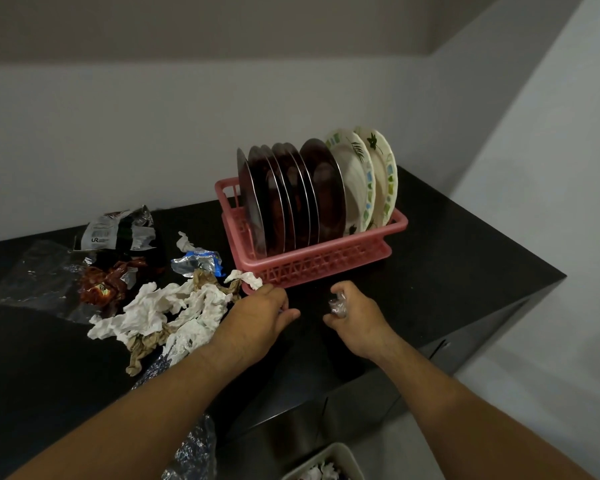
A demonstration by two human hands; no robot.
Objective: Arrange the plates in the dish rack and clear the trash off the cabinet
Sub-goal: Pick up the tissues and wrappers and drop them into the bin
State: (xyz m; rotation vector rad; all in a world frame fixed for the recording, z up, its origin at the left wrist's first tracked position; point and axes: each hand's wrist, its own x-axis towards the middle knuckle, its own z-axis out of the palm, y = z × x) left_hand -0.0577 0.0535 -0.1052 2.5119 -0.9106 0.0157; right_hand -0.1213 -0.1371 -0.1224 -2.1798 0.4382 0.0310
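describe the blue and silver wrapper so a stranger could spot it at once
On the black cabinet top, find the pink dish rack. Just left of it, beyond the crumpled white tissues, lies the wrapper. It alone pairs silver foil with bright blue print.

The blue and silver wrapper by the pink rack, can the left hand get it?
Probably yes. The wrapper lies uncovered just beyond the left hand, with only crumpled tissues between them, and those look low enough to reach over.
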